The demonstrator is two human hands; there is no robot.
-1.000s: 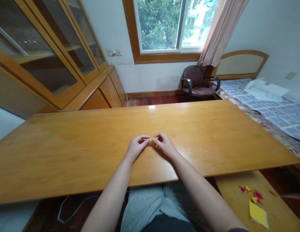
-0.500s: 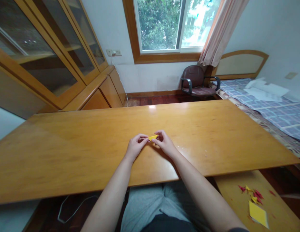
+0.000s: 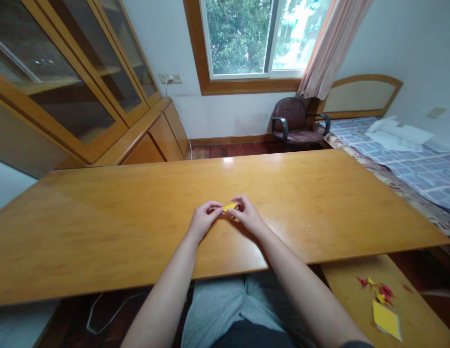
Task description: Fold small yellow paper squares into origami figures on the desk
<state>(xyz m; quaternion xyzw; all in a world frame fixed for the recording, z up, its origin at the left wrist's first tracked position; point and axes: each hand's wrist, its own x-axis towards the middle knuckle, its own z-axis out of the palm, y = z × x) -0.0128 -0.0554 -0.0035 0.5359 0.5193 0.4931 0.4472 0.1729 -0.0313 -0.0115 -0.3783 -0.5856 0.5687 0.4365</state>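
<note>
Paper (image 3: 230, 208) this small calls for light fingertips: one hand should steady an end while the other works the edge, with the sides lined up before any firm press, since a stray crease would be hard to undo. Resting it on the table (image 3: 119, 217) would probably give more control than working it in the air. The yellow piece lies right between the two hands, above the table or on it; I cannot tell which. Its left end sits at the thumb and forefinger of the left hand (image 3: 202, 221), which are pinched on it with hardly any gap. The right hand (image 3: 249, 217) has its thumb against the near edge and its forefinger arched up, apart from the thumb; whether the partly hidden fingers grip from behind, I cannot tell
</note>
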